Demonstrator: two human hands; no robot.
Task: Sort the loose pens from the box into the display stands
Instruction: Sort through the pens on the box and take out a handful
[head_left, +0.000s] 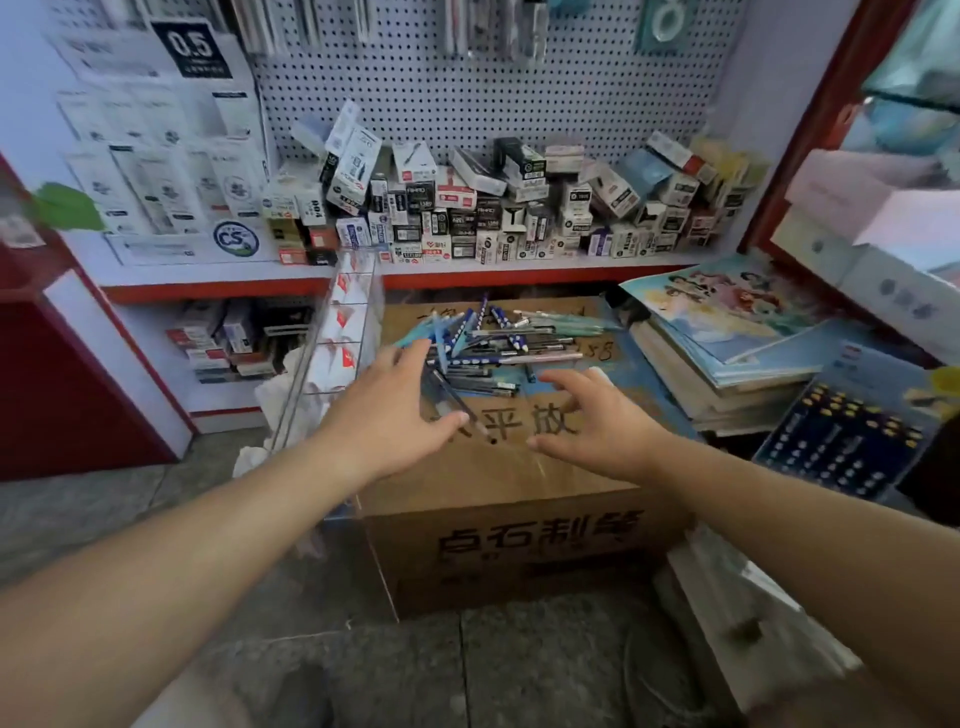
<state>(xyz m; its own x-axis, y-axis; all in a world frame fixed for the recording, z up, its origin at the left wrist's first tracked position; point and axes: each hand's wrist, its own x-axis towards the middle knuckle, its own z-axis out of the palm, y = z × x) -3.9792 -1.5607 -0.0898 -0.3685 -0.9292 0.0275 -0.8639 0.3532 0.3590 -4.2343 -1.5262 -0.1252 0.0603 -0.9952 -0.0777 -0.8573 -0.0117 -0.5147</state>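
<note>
Both hands are out over the cardboard box, nothing gripped. Left hand has fingers straight and spread, tips at the left edge of the pens. Right hand is loosely cupped, fingers half curled, empty, just short of the heap's near edge.

The pens sit in a heap on the far half of the box top, ahead of both hands and slightly beyond them. Most lie with the long axis left-to-right across the box. A few blue ones cross at a slant. One dark pen lies clear of the heap, running diagonally from far-left to near-right, right past the left thumb tip (can't tell if the thumb touches it or hovers over it).

Left hand is nearer the work. It is over the heap's edge and on the same side as the clear display stand, just left of the box. Stack of books is to the right.

My read: pick stage, heap looks largely unsorted. Barrels lie sideways, so a grab should close from the near and far sides, not from the ends.
</note>
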